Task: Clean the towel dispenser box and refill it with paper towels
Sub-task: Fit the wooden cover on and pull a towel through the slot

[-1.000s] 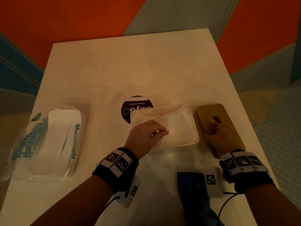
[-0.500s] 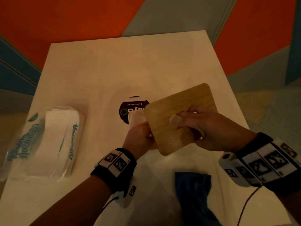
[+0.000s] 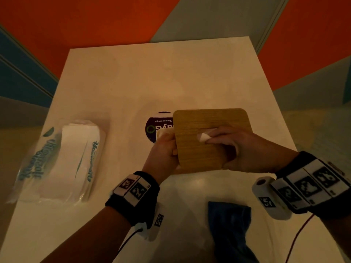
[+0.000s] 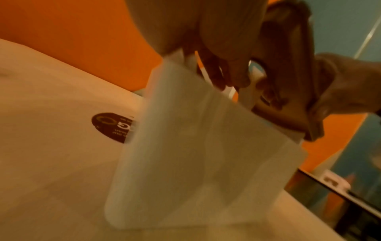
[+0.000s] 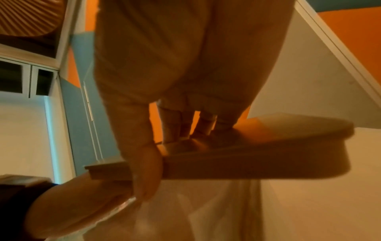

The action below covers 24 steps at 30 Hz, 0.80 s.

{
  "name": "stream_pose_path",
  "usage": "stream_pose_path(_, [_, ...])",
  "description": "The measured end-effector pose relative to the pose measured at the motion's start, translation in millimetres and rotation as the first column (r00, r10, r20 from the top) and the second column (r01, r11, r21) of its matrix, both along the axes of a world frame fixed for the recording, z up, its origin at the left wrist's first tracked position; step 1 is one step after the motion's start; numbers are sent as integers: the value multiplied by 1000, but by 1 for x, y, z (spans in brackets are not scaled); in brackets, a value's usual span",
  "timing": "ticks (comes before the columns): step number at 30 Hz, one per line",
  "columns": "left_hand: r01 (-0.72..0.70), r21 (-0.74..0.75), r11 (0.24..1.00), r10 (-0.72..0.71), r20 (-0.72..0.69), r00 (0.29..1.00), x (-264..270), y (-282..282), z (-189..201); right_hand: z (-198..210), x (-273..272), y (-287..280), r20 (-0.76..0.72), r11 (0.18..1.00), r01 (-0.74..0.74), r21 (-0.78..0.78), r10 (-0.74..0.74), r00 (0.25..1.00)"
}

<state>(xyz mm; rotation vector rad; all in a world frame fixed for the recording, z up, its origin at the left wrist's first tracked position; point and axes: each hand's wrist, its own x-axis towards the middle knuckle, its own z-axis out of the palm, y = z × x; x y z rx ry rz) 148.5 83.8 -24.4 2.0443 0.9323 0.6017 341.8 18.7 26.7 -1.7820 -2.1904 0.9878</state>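
Our right hand (image 3: 245,150) grips the wooden lid (image 3: 205,137), thumb under its near edge and fingers curled over the top, holding it over the white dispenser box (image 4: 202,163) at the table's (image 3: 133,76) middle. A paper towel tip (image 3: 202,137) pokes up through the lid. Our left hand (image 3: 161,154) seems to pinch towel at the box's rim; blur hides the contact. The towel pack (image 3: 62,160) lies left, the blue cloth (image 3: 229,230) near us.

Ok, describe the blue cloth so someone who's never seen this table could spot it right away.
Start at the white table and go to its near edge, just below the wooden lid that both hands hold. The blue cloth lies crumpled there beside the right wrist. It is the only dark, soft thing; the pack of paper towels at far left is white plastic-wrapped.
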Motion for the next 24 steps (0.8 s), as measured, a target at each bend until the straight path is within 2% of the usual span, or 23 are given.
stream_pose_path(1, [-103, -22, 994, 103, 35, 994, -2, -2, 9, 1, -3, 1, -13, 1000, 10, 24, -10, 1000])
stream_pose_path(3, [-280, 33, 960, 277, 77, 958, -14, 1, 12, 2, -14, 5, -1, 999, 13, 52, -13, 1000])
stream_pose_path(5, [-428, -83, 900, 434, 72, 898, -26, 4, 6, -3, -26, 10, 49, 998, -34, 54, 31, 998])
stream_pose_path(7, [-480, -249, 841, 494, -9, 870, -32, 6, 1, -9, -37, 13, 125, 996, -83, 26, 79, 989])
stream_pose_path(9, [-467, -290, 835, 471, -59, 880, -30, 5, 4, -14, -45, 15, 155, 995, -102, -7, 102, 983])
stream_pose_path(15, [-435, -221, 873, 414, -135, 900, -29, 8, 11, -14, -48, 20, 184, 990, -107, -93, 122, 975])
stream_pose_path(24, [-432, -373, 821, 403, -158, 901, -34, 5, 18, -16, -50, 18, 210, 977, -161, -142, 189, 959])
